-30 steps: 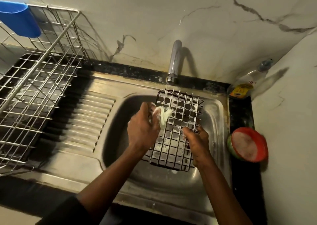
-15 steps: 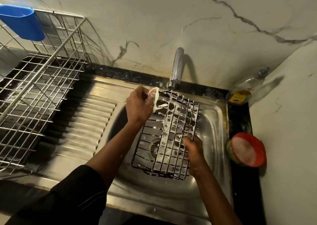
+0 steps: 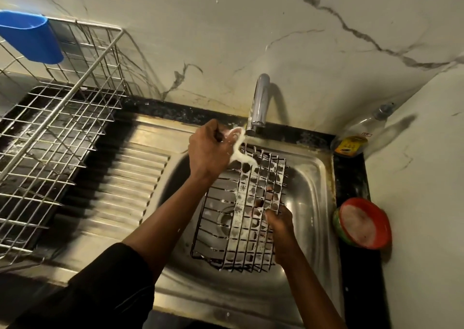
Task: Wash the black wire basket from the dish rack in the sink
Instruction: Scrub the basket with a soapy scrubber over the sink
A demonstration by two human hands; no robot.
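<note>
The black wire basket [image 3: 247, 210], coated in white foam, stands tilted on its side in the steel sink [image 3: 311, 195]. My right hand [image 3: 280, 224] grips its right wall near the front. Above the basket's far left corner, my left hand [image 3: 209, 150] holds a soapy white scrubbing cloth [image 3: 239, 150] just under the spout of the tap [image 3: 259, 102]. Whether water runs from the tap is hard to tell.
A steel dish rack [image 3: 50, 138] with a blue cup [image 3: 30, 37] hung on it stands on the left. The ribbed drainboard [image 3: 130, 185] lies between rack and sink. A red soap tub [image 3: 362, 224] and a clear bottle [image 3: 356, 138] sit on the black ledge at right.
My left hand lifted the cloth off the basket's mesh and moved it up to the tap spout. The basket tipped from lying flat onto its side, still held by my right hand.
</note>
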